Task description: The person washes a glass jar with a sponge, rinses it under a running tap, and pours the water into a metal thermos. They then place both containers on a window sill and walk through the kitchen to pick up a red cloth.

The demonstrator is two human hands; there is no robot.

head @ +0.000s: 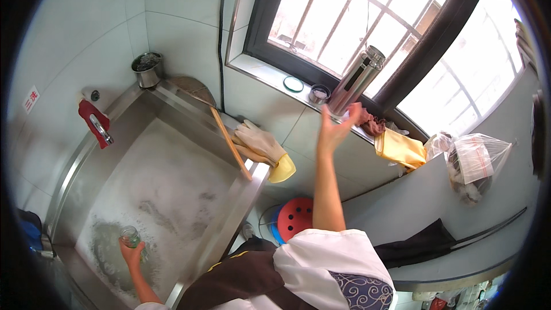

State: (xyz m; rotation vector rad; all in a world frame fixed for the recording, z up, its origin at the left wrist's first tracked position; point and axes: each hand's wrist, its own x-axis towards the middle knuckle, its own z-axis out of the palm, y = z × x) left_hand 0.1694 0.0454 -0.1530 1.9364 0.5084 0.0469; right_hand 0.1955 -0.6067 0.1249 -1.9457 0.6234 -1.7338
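My left hand [130,253] is wrapped around a clear glass jar [130,235], its mouth tilted upward, low over the sudsy water [172,181] of a stainless steel sink [88,165]. Beside the window, my right hand [335,132] reaches up to the sill with thumb and fingers spread and nothing seen between them. Just behind those fingertips stands a steel vacuum flask [355,79]. To its left on the sill are a small round metal cup or lid [319,94] with something pale inside and a round green-rimmed lid [293,84].
Rubber-palmed gloves [258,142] and a wooden-handled tool [230,142] lie along the sink's edge. A metal pot with scouring pads [147,69] occupies the corner. A faucet with red cloth [94,122] juts over the basin. Yellow cloth [400,148] and a plastic bag [471,163] hang right.
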